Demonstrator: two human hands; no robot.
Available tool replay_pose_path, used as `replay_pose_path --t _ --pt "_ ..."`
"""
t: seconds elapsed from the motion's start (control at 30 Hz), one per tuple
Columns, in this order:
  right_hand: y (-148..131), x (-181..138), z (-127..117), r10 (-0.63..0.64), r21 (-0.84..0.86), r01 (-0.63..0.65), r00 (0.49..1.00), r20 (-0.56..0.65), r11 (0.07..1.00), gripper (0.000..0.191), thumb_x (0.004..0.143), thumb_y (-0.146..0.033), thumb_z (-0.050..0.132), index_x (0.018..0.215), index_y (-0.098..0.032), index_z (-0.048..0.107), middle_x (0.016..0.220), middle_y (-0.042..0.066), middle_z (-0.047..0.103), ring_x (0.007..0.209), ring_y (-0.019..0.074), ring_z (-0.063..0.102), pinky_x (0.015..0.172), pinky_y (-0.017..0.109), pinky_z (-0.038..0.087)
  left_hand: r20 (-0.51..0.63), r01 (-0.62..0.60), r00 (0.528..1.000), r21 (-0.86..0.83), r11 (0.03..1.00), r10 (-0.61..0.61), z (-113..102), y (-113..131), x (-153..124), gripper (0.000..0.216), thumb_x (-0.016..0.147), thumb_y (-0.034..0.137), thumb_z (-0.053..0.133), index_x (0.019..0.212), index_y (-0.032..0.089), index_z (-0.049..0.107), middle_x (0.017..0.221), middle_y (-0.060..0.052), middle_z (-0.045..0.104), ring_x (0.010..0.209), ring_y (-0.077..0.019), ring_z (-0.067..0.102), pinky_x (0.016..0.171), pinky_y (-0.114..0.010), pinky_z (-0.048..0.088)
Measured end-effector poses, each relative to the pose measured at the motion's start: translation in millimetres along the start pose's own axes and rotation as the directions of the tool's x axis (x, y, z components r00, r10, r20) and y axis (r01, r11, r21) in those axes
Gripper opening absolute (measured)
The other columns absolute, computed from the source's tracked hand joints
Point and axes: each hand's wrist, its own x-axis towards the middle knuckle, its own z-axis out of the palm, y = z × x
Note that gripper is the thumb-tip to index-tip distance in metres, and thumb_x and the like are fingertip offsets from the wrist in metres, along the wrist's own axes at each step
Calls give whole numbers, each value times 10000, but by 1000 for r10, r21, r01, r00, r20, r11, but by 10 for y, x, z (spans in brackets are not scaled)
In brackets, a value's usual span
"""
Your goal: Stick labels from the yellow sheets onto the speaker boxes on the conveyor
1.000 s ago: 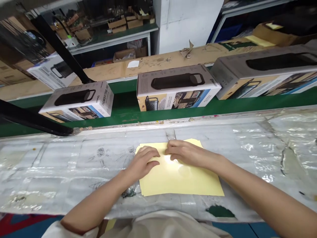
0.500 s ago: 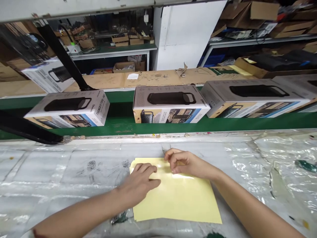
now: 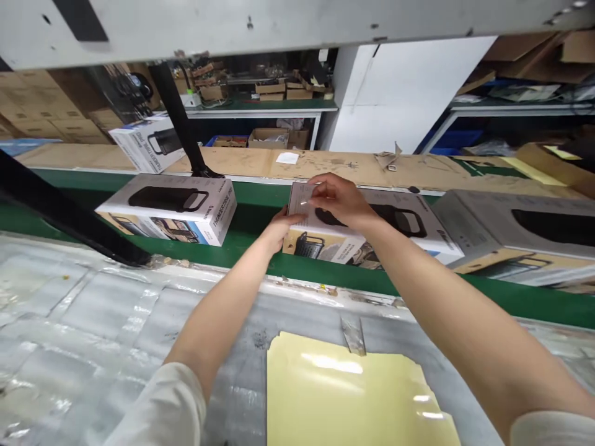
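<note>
Printed box near green belt's front edge: half-open left hand seemingly steadies it; curled right hand's hold is unclear.

So, the center box is done in pale greyish white, with a big black gadget printed up top and tan and blue bits along the front. Pretty much the same scheme is repeated on the 9 o'clock box, while the 3 o'clock box is shaded a bit greyer. All of them are set off by a plain green strip. Down at 6, light yellow sheets are streaked with white glare. Toward 8, the surface is blotched in shiny pale grey, and at 12 an off-white beam is flecked with dark specks.
</note>
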Motion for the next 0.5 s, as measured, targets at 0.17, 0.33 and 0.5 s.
replay_pose_path --t 0.17,0.33,0.5 --pt "357 623 186 -52 -43 59 988 144 997 393 686 -306 802 1026 -229 620 765 -39 629 721 169 618 722 320 520 86 46 996 -145 988 -34 -11 -118 14 622 585 199 823 1186 170 666 838 -26 749 773 -230 715 768 -313 513" --pt "496 755 279 -74 -175 117 970 233 978 351 713 -262 750 1040 -243 623 767 -37 645 692 166 610 683 296 524 98 74 993 -155 985 -59 -86 -82 22 640 602 180 802 1227 195 666 906 -33 762 801 -227 713 779 -305 506" --pt "591 792 333 -104 -320 152 981 161 935 330 714 -199 723 1031 -249 647 863 -9 696 764 188 627 795 341 542 111 77 992 -161 984 -60 -121 -63 31 633 604 182 806 1222 202 670 921 -30 762 833 -230 713 808 -315 507"
